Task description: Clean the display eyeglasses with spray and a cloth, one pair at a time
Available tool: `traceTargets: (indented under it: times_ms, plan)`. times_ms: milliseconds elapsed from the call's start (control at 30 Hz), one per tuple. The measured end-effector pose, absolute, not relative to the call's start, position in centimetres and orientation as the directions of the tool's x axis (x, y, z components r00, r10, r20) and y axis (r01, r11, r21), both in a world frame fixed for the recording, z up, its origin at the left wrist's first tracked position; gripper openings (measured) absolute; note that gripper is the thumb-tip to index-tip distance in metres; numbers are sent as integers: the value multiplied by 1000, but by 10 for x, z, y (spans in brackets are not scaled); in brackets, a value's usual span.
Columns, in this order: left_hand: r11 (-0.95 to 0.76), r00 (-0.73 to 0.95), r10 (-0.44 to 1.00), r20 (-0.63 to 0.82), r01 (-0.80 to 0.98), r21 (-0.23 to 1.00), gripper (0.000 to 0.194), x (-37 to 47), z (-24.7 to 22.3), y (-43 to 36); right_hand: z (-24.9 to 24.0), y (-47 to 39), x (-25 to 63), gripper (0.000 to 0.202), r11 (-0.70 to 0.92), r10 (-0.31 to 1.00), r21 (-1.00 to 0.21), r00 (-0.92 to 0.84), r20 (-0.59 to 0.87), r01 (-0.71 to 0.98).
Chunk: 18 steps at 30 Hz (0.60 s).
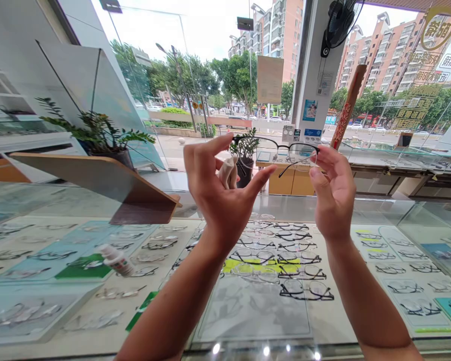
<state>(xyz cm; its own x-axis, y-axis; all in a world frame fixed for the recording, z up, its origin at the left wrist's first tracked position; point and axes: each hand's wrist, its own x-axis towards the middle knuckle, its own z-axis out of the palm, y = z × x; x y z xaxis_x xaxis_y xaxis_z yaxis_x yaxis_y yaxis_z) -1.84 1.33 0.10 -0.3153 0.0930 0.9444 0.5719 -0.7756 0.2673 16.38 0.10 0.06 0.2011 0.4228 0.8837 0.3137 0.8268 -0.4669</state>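
A pair of black half-rim eyeglasses (283,147) is held up at arm's length, above the glass counter and in front of the window. My left hand (220,185) has its index fingertip at the left end of the frame, with the thumb stretched out below the lens. A crumpled beige cloth (229,173) is tucked into the curled fingers of that hand. At the other end of the frame, my right hand (334,193) pinches the corner between thumb and fingers. One dark temple tip points down inward beside the right lens.
Beneath my arms, a glass display counter (255,311) holds rows of eyeglasses. A white bottle (116,259) stands on it at the left, near a tilted brown board (108,180). Behind the board is a potted plant (113,143). A wall fan (338,22) hangs upper right.
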Motion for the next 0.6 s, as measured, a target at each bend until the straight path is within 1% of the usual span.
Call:
traceTargets:
  times_ms: [200,300,400,500,600]
  plan:
    - [-796,-316,103,943,543,268,72,-18,0,13,0,1,163,36,829,438,-483,211,874,281]
    - [-821,-326,138,935,491,292,72,-17,0,20,0,-1,162,38,846,362,-419,222,905,329]
    - [-850,-328,187,926,417,320,71,-17,-1,33,-2,-5,159,43,832,265,-342,228,937,437]
    - [-853,-325,205,923,403,331,70,-19,-4,46,-4,-8,156,48,815,219,-298,212,952,497]
    - [-857,-290,228,930,393,332,63,-23,-6,53,-6,-10,154,51,824,186,-259,192,964,504]
